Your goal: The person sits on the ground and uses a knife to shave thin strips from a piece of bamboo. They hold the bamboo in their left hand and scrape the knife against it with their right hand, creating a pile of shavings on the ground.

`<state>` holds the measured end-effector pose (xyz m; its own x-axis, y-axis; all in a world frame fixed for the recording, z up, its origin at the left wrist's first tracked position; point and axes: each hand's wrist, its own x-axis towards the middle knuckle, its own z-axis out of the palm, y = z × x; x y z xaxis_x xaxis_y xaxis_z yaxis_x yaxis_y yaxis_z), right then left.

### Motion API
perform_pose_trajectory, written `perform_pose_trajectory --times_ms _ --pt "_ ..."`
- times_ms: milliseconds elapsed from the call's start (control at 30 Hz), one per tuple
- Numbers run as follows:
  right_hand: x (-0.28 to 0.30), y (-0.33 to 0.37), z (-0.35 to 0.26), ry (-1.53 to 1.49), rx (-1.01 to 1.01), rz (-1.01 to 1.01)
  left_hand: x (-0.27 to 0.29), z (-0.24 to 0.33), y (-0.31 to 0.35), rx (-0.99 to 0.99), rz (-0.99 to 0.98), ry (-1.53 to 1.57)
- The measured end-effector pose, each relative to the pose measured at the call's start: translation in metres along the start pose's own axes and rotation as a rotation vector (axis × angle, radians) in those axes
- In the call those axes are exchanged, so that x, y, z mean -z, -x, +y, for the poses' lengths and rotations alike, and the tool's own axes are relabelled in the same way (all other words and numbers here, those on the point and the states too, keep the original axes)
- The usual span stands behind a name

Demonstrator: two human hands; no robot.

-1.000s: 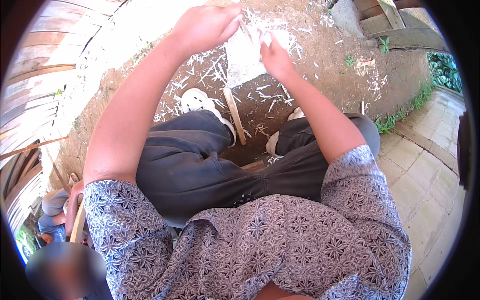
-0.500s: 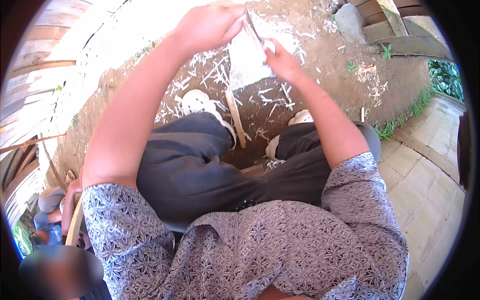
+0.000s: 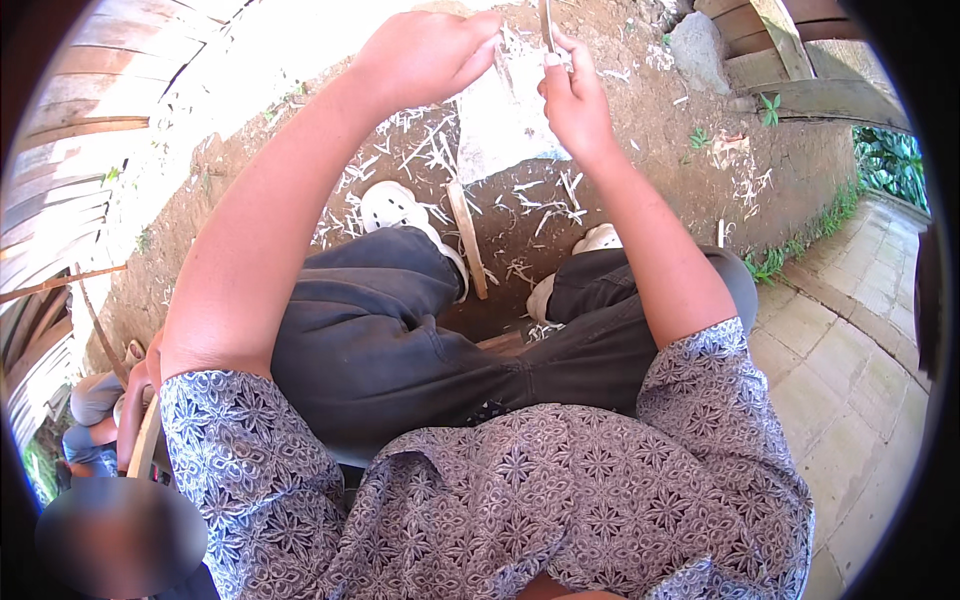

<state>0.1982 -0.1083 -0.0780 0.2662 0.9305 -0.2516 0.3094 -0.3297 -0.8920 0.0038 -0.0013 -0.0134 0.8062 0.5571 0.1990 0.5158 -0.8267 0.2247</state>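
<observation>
I judge whittling underway: my left hand [image 3: 425, 55] is curled, contents unclear; my right hand [image 3: 572, 100] pinches a thin strip [image 3: 546, 20]. The next stroke needs a steady grip above the shavings [image 3: 430, 150].

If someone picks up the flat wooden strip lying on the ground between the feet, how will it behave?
The wooden strip looks thin and narrow, so probably light and slightly springy, not floppy. Being flat, it should not roll. Its pale shaved surface may carry splinters.

I see my left hand [image 3: 425, 55] closed near a thin wooden strip [image 3: 546, 22]; my right hand [image 3: 572, 95] pinches it; shavings [image 3: 545, 195] litter the dirt.
</observation>
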Motion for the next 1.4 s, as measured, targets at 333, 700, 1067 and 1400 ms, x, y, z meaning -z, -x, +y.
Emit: perform_pose_trajectory --times_ms 333,700,1067,1400 --pt "0.015 -0.011 0.021 0.028 -0.311 -0.225 0.009 -0.004 -0.002 0.036 -0.015 -0.014" --pt "0.033 -0.008 -0.027 -0.385 -0.260 -0.106 0.010 -0.001 0.002 0.102 -0.024 0.063" --pt "0.072 0.023 -0.051 0.126 0.135 -0.100 0.017 0.027 -0.012 0.224 -0.151 0.013" --pt "0.071 0.040 0.000 0.138 0.127 0.049 0.016 0.034 -0.020 0.212 -0.175 -0.053"
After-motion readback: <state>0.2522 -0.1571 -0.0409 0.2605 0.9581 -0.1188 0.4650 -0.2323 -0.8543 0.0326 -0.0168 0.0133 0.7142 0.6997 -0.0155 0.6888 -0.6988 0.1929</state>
